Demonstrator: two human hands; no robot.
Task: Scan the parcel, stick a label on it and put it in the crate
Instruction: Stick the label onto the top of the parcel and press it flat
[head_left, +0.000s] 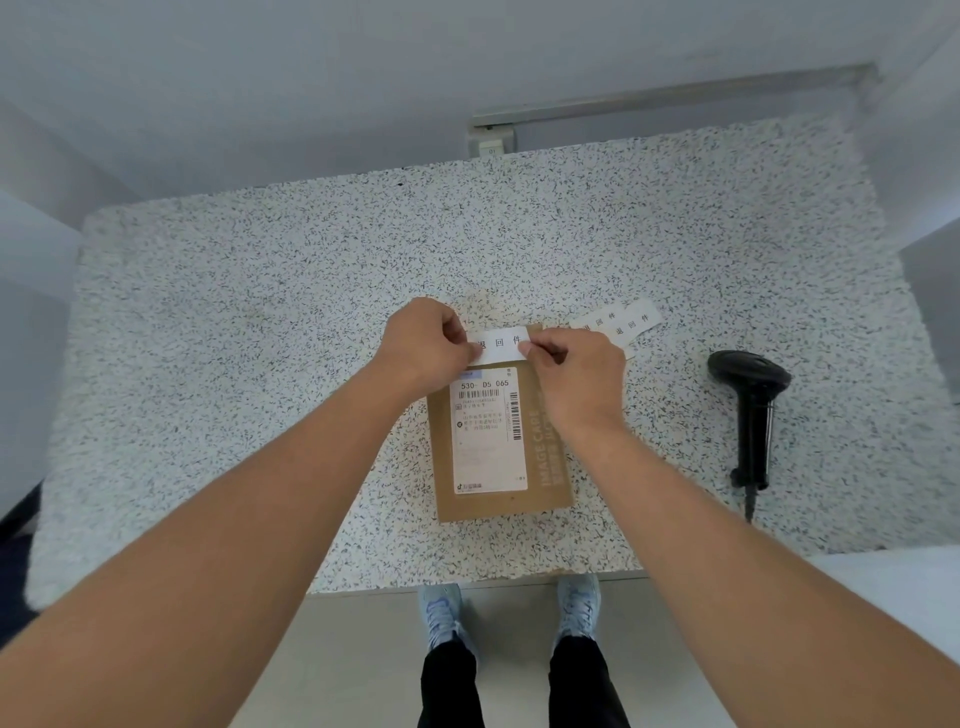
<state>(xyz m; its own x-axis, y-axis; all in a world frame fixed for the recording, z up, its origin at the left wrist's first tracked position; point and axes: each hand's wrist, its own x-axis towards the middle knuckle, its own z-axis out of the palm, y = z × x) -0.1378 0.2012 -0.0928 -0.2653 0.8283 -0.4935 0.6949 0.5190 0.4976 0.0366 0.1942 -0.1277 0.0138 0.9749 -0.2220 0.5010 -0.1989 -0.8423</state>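
A brown parcel (501, 441) is laid flat near the front edge of a speckled table (260, 312), its printed shipping slip (485, 431) turned up so it can be read. A white label (501, 344) is held taut across the parcel's far end: one end is pinched by the left hand (423, 340), the other by the right hand (576, 376), probably so it can be laid down straight and without creases. Whether it is already touching the cardboard cannot be told. Spare labels (621, 325) are kept just beyond the parcel, within reach. A black scanner (750, 415) is laid aside at the right, well apart. No crate is seen.
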